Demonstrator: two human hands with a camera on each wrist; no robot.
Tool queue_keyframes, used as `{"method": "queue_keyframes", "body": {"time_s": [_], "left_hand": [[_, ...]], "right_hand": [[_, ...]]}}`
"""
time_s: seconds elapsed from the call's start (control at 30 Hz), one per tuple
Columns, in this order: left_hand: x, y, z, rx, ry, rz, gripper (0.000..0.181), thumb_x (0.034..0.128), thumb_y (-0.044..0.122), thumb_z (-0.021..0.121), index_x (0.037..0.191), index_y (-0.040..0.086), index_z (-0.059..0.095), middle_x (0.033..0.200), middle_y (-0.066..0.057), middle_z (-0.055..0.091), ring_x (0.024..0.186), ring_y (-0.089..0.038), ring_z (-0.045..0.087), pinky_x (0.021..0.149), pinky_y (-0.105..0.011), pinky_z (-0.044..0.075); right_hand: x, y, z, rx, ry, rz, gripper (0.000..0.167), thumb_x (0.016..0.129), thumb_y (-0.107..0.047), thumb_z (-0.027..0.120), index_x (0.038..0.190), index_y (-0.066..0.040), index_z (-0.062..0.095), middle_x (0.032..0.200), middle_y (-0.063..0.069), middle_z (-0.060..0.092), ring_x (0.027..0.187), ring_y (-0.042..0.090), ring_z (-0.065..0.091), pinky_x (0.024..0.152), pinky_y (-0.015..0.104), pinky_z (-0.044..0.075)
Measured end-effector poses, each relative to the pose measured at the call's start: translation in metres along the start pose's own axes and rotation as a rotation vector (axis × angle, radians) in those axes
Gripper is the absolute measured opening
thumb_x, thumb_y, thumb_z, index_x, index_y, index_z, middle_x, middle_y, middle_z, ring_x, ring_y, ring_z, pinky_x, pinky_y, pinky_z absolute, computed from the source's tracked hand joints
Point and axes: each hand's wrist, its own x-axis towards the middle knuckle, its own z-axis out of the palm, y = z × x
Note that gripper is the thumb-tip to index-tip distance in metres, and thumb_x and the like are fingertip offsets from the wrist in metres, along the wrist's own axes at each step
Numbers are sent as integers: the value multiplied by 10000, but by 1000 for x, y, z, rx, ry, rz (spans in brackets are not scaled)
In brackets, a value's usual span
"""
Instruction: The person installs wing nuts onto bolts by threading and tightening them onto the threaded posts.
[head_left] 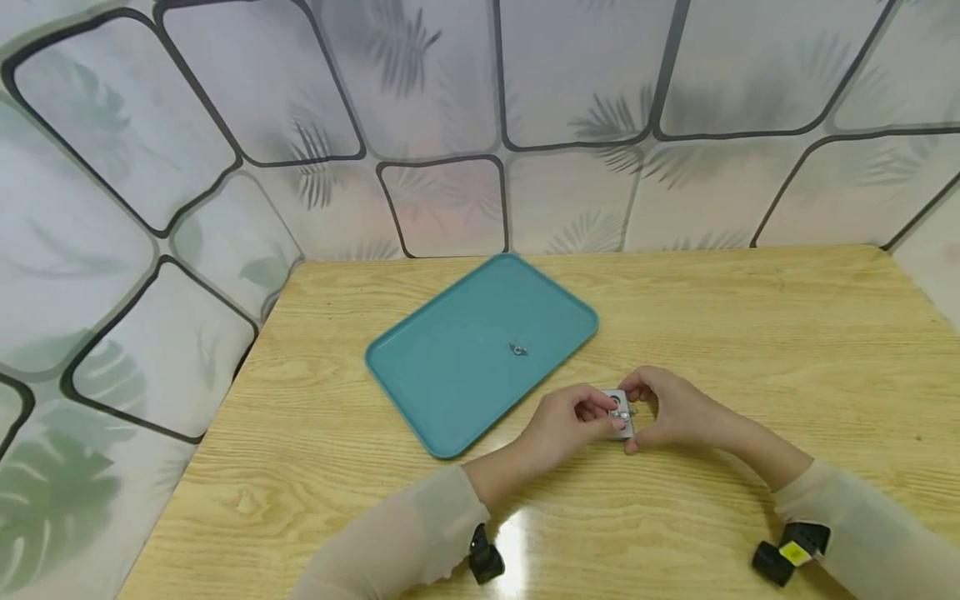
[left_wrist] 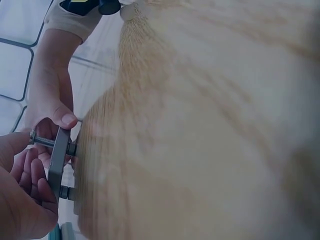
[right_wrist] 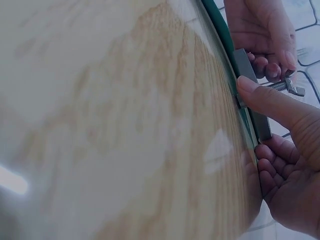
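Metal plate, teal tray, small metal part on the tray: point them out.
Metal plate (left_wrist: 58, 157), left wrist view, its long side.
Teal tray (head_left: 450, 367), head view, its bare floor.
Small metal part (head_left: 518, 350), head view, its middle.

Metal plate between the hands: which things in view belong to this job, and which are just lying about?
Job in hand:
metal plate
bolt
left hand
right hand

Lying about:
teal tray
small metal piece on it, perhaps a spare part

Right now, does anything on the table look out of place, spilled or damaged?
Nothing looks spilled or damaged, but the blue-green tray sits askew, its sides slanting relative to the table; perhaps intended. One small metal part lies alone on it, apart from the metal block.
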Motion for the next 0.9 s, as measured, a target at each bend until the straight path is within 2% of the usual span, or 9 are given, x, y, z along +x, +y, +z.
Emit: {"method": "queue_keyframes", "body": {"time_s": [0.17,0.27,0.57,0.73,0.9], "left_hand": [[1,-1,-1,-19,46,-8,155,836,195,734,886,76,649,762,47,619,654,3,524,600,-151,455],[1,0,-2,-6,48,-9,160,841,200,729,861,72,635,759,49,609,648,3,516,590,-149,451],[0,2,-2,-7,-9,16,161,863,211,705,958,83,677,806,41,634,682,7,526,632,-153,459],[0,3,-2,20,-54,38,216,838,233,732,1008,103,706,818,68,615,704,12,524,655,-154,465],[-1,4,-2,26,-58,25,243,824,245,746,1018,105,705,831,90,589,715,11,514,662,-151,459]], "right_hand": [[0,0,0,-1,1,3,708,612,-320,891,1124,19,538,1066,86,571,927,168,522,780,243,459],[0,0,0,-9,3,3,713,612,-324,891,1127,20,537,1067,85,570,928,169,519,784,244,459],[0,-1,0,-13,-5,1,704,618,-336,887,1120,11,536,1065,83,566,928,169,518,779,247,459],[0,-1,-1,-3,-9,5,708,620,-345,885,1119,13,533,1077,88,574,951,179,538,796,252,468],[2,1,1,-10,-3,9,697,612,-340,888,1112,-2,539,1071,75,579,948,171,541,802,253,468]]}}
